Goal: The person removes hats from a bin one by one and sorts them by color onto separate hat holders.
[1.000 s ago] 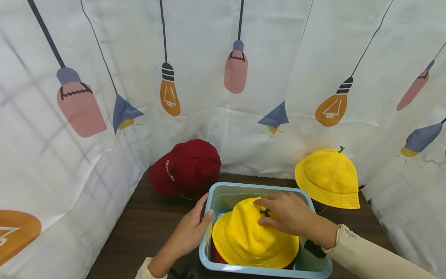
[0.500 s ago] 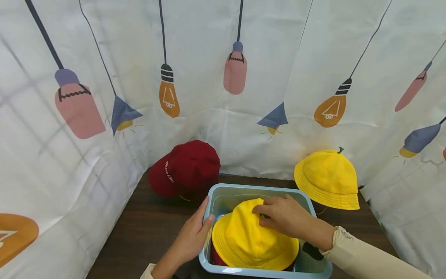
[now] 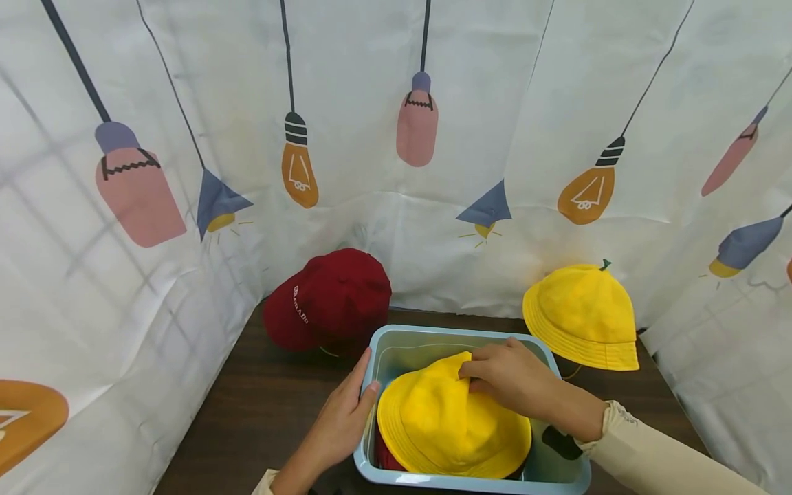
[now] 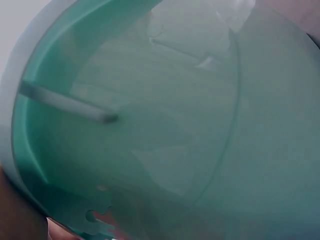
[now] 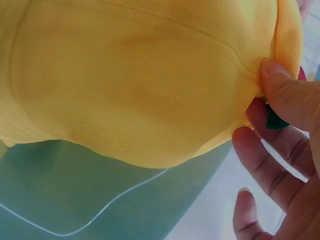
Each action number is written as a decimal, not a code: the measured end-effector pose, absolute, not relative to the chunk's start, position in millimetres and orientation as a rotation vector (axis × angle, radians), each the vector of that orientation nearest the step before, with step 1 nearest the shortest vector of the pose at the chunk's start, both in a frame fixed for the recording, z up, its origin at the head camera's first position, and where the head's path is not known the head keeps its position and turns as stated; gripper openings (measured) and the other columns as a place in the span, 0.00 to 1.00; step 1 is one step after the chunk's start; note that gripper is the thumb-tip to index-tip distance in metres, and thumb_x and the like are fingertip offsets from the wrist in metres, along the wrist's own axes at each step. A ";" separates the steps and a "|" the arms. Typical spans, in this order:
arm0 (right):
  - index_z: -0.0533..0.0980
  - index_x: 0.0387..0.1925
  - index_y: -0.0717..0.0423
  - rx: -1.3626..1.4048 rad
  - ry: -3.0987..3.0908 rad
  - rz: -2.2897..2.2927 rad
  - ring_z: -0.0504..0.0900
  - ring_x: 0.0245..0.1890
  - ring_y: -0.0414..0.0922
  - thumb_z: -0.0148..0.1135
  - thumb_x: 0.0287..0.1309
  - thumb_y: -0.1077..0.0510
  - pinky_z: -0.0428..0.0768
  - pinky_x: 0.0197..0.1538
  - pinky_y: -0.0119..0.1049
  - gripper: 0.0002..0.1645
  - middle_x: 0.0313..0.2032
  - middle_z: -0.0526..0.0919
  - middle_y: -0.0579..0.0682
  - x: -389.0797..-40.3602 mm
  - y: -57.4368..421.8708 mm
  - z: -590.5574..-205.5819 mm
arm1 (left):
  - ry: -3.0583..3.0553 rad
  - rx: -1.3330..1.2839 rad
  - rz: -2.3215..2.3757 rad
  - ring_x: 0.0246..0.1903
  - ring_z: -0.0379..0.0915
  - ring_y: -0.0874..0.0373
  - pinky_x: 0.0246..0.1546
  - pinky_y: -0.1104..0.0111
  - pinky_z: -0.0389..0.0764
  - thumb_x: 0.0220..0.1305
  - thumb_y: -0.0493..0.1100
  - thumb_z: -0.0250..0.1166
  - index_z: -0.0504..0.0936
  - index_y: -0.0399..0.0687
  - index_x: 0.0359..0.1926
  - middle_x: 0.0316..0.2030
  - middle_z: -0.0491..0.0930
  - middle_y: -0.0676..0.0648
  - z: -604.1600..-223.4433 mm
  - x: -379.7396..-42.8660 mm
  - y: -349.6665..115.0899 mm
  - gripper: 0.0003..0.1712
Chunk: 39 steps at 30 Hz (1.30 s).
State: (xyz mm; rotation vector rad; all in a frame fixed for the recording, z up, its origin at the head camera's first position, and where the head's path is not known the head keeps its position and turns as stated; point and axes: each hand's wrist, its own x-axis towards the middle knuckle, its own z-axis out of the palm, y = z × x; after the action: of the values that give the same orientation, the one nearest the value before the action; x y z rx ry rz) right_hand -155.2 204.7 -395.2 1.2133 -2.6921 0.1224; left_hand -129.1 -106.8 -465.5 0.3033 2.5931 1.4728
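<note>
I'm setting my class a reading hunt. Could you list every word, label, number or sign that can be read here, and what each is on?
"COLORADO", as best I can read the small white letters: on the red cap.
Small dark lettering, too small to read: on the right sleeve, at its cuff.
I can make out no writing on the held yellow hat, the tub or the patterned sheet.

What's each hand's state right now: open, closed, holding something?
Left hand: open, resting against the side of the blue bin.
Right hand: closed, pinching the crown of the yellow hat inside the bin.
</note>
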 end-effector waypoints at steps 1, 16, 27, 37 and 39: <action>0.85 0.40 0.35 1.215 -2.684 0.130 0.79 0.31 0.34 0.76 0.55 0.52 0.62 0.34 0.31 0.11 0.33 0.81 0.35 -154.8 205.9 -394.2 | 2.593 0.307 1.474 0.76 0.57 0.41 0.70 0.40 0.63 0.79 0.54 0.52 0.47 0.60 0.82 0.80 0.54 0.46 -465.3 -128.9 -106.8 0.39; 0.84 0.40 0.39 1.190 -2.634 0.388 0.72 0.27 0.27 0.74 0.56 0.60 0.71 0.33 0.27 0.13 0.33 0.79 0.33 -152.5 226.7 -369.1 | 2.592 0.319 1.488 0.78 0.53 0.44 0.74 0.41 0.57 0.80 0.48 0.52 0.46 0.57 0.83 0.81 0.51 0.48 -465.2 -129.7 -104.8 0.38; 0.83 0.41 0.43 1.163 -2.510 0.529 0.65 0.25 0.26 0.75 0.51 0.66 0.70 0.31 0.20 0.18 0.31 0.76 0.33 -149.8 239.8 -354.1 | 2.578 0.324 1.497 0.78 0.53 0.43 0.71 0.42 0.61 0.79 0.54 0.52 0.45 0.58 0.83 0.81 0.50 0.48 -465.8 -130.3 -104.9 0.40; 0.83 0.42 0.45 1.114 -2.441 0.616 0.68 0.26 0.29 0.76 0.45 0.72 0.70 0.31 0.18 0.25 0.33 0.79 0.35 -148.4 249.2 -329.0 | 2.587 0.308 1.508 0.76 0.56 0.42 0.70 0.42 0.63 0.80 0.48 0.53 0.46 0.59 0.83 0.81 0.50 0.47 -466.0 -130.3 -104.2 0.38; 0.83 0.42 0.46 1.098 -2.432 0.599 0.68 0.26 0.29 0.76 0.44 0.73 0.69 0.31 0.18 0.25 0.33 0.79 0.35 -148.2 251.8 -324.8 | 2.587 0.305 1.504 0.76 0.57 0.41 0.69 0.42 0.65 0.80 0.49 0.53 0.46 0.60 0.83 0.81 0.51 0.46 -465.6 -130.1 -104.1 0.39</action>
State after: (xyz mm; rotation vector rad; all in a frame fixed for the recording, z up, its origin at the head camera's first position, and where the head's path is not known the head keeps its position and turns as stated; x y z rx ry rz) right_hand -148.2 251.8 -324.8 1.0976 -2.4320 0.5986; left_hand -130.1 -104.1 -465.6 0.3055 2.5869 1.5040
